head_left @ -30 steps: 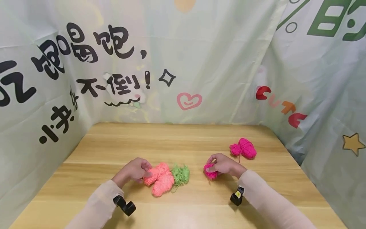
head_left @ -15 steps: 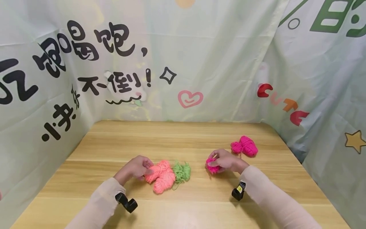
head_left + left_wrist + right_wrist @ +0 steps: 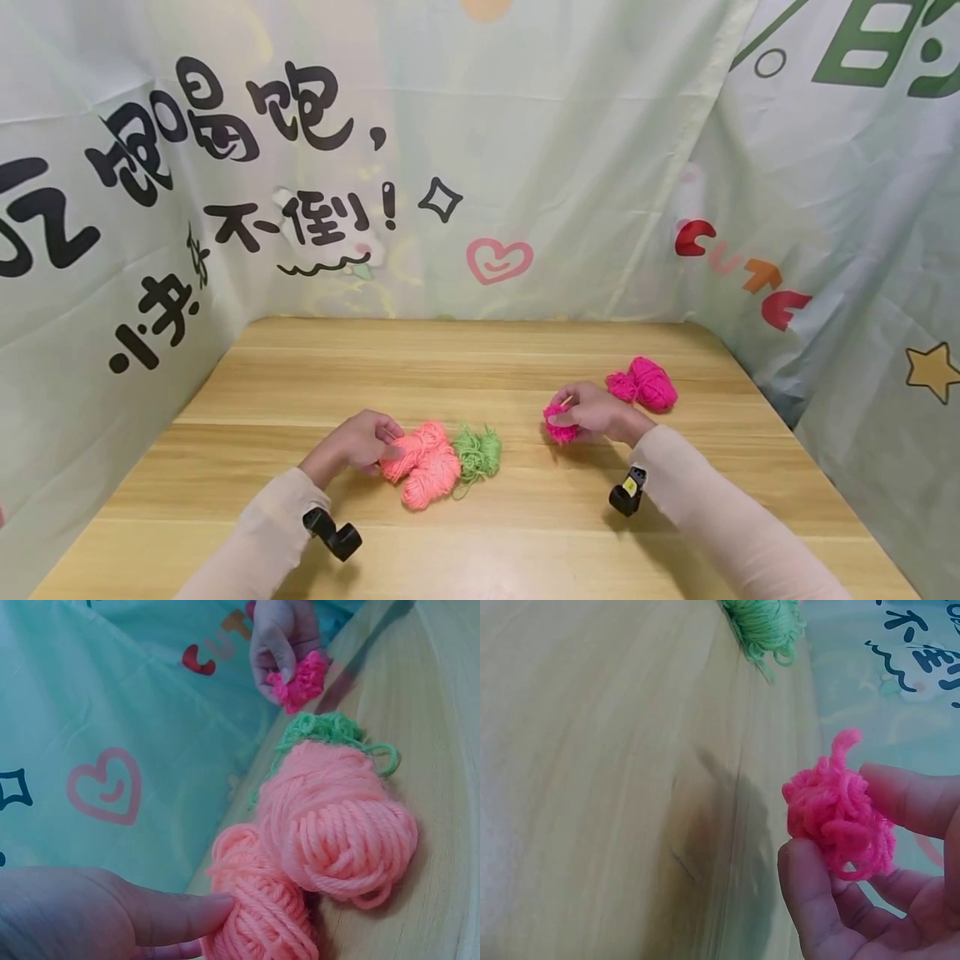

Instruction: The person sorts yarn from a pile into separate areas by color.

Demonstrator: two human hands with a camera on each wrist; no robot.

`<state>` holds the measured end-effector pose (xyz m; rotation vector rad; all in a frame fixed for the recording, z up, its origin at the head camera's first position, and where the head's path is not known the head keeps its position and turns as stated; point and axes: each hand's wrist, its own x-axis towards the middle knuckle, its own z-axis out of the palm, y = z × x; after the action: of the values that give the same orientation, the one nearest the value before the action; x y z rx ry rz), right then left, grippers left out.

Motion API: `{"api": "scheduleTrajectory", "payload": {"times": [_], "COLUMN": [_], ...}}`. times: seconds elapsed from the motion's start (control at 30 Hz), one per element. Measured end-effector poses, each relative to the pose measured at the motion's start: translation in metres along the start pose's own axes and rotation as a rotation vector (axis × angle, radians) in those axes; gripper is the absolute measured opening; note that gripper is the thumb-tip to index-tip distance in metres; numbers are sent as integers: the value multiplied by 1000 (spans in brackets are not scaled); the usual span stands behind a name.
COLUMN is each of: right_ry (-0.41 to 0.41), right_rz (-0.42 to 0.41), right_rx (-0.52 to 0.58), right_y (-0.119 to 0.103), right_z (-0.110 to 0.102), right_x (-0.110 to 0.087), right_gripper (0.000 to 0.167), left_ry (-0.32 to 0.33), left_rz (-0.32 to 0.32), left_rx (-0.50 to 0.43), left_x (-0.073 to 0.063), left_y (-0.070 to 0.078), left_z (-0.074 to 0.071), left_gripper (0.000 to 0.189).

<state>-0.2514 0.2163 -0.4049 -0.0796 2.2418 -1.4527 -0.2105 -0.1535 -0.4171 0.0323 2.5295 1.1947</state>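
My left hand (image 3: 356, 442) pinches the left end of a coral yarn bundle (image 3: 433, 479), with the thumb on top in the left wrist view. That bundle has two plump lobes (image 3: 341, 840) lying on the table. Against its right side sits a smaller skein of green yarn (image 3: 480, 452) with loose loops. My right hand (image 3: 597, 414) holds a small, loopy ball of hot-pink yarn (image 3: 840, 817) between thumb and fingers, raised over the table, its shadow below. Beyond that hand, a larger hot-pink yarn bundle (image 3: 655, 386) lies beside a small pink clump (image 3: 621, 386).
The wooden table (image 3: 480, 550) runs back to a printed cloth backdrop (image 3: 570, 167), which also closes off both sides. Black wrist-worn camera mounts (image 3: 333, 535) stick out from the sleeves.
My right hand has moved a little up and away from me with the small pink ball. The left hand stays at the coral yarn.
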Motion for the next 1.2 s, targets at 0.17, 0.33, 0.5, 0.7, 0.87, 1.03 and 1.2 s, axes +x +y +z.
{"api": "scheduleTrajectory", "payload": {"times": [0.17,0.33,0.5,0.7,0.87,1.03,1.2], "right_ry": [8,14,23,22,28,45,55], "right_rz": [-10,-7,-11,-17,-11,-4,0], "right_rx": [-9,-3,-9,-17,-16,-23,-8], "right_y": [0,-3,-2,-1,-1,-3,-2], "right_z": [-4,-6,-10,-14,-18,-21,-25], "right_x": [1,1,2,6,8,11,13], "right_gripper": [25,26,25,24,23,23,24], "left_ry": [-5,-6,-8,-5,-6,-4,-6], "left_rz": [0,-8,0,-2,-1,9,10], "left_rx": [1,0,-1,-1,2,10,11], "left_x": [0,-2,-2,-2,-3,-3,-3], "left_y": [2,3,2,0,0,1,0], "left_z": [0,0,0,1,1,1,1], "left_gripper": [23,23,22,22,22,23,23]}}
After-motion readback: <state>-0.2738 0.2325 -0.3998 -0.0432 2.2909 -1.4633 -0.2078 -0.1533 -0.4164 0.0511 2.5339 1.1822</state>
